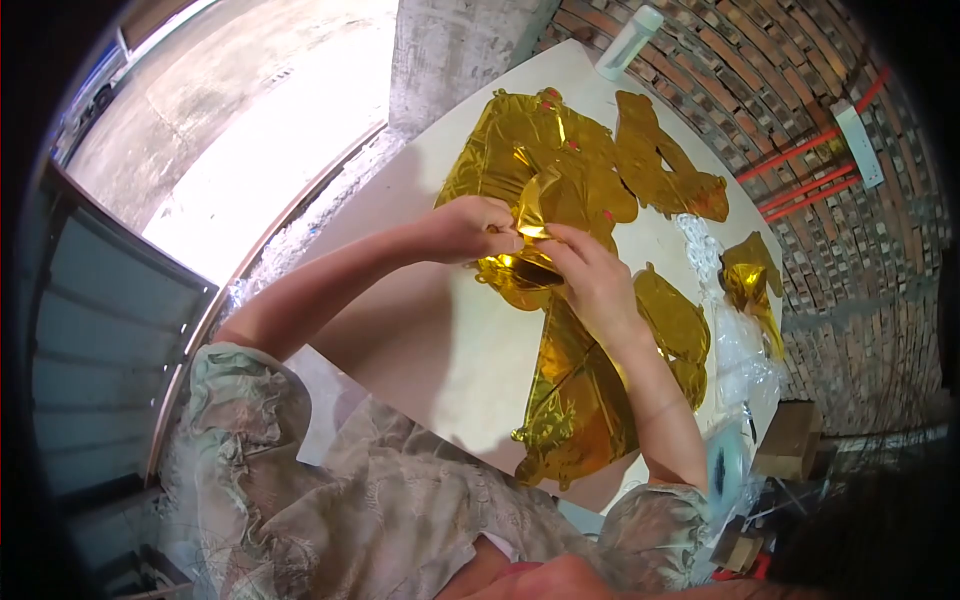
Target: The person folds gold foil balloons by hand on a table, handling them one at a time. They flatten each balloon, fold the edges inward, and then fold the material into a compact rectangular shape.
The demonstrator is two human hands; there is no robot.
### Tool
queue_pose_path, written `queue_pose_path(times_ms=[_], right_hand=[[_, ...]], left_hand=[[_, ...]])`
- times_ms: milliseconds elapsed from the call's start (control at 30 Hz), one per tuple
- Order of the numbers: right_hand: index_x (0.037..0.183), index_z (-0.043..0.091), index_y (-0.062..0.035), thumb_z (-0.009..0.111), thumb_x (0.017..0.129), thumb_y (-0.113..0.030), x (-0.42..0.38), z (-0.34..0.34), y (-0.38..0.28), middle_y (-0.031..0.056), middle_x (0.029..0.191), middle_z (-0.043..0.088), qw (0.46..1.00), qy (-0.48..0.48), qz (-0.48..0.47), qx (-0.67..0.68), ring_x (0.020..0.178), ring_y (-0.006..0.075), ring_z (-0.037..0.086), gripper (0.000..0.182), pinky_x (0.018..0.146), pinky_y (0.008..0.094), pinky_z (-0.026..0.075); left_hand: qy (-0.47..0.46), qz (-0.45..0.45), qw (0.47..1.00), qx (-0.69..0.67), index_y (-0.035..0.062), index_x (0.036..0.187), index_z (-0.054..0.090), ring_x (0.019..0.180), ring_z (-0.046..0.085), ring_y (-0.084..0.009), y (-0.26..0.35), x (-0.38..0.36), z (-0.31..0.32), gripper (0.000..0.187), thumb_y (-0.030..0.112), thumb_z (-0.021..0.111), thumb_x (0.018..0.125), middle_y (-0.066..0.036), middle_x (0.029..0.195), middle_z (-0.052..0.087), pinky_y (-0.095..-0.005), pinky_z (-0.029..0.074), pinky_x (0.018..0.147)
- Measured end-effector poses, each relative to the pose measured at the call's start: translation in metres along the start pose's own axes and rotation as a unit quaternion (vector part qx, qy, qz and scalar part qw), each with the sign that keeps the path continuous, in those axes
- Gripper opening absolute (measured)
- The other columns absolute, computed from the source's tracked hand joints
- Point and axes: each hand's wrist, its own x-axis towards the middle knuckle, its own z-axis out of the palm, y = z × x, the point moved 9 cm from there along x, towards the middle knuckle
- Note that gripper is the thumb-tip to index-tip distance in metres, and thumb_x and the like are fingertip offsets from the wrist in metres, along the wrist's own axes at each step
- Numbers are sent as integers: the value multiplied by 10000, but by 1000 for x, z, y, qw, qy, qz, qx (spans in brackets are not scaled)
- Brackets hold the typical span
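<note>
Gold foil sheets (500,140) lie spread over a pale table, shiny and creased. My left hand (475,230) pinches a raised, crumpled part of the gold foil (532,205) near the table's middle. Close beside it on the right, my right hand (592,275) grips the same foil between thumb and fingers. The fingertips of both hands nearly meet. Below them a long gold foil piece (575,400) hangs down toward the table's near edge, passing beside my right forearm.
On the pale table (390,350) are more gold foil shapes (665,160), clear plastic wrap (740,350) and a white cylindrical container (628,45) at the far edge. A cardboard box (788,440) stands at right, before a brick wall. An open doorway is at left.
</note>
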Motion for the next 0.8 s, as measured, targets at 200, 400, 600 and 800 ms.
queue_pose_path(times_ms=[200, 400, 600, 800], right_hand=[[1106, 668, -80, 679, 831, -16, 6, -2, 0, 121, 1138, 672, 995, 24, 65, 70, 985, 322, 669, 282, 816, 371, 561], [943, 679, -47, 707, 853, -102, 3, 12, 20, 103, 970, 689, 990, 44, 101, 83, 891, 305, 679, 110, 740, 381, 555], [909, 668, -9, 740, 873, -91, 0, 22, 52, 73, 878, 671, 949, 18, 252, 190, 749, 149, 640, 115, 698, 268, 507], [932, 670, 0, 733, 895, -122, 19, -16, 59, 33, 800, 661, 957, 105, 224, 155, 726, 84, 593, 143, 679, 247, 488]], left_hand=[[11, 8, 1000, -3, -32, 874, 644, 814, 614, -239, -1, 0, -1, 253, 218, 656, 907, -139, 887, 611, -350, 488, 730], [269, 152, 942, 128, 41, 807, 649, 892, 605, -238, 23, -20, -14, 238, 257, 716, 884, -76, 947, 614, -364, 472, 769], [180, 330, 866, 330, 135, 671, 573, 732, 570, -229, 49, -46, 40, 254, 279, 728, 812, -47, 766, 560, -417, 427, 626], [56, 224, 909, 346, 95, 890, 664, 864, 592, -244, 25, -15, 38, 212, 293, 711, 831, -59, 953, 618, -418, 474, 739]])
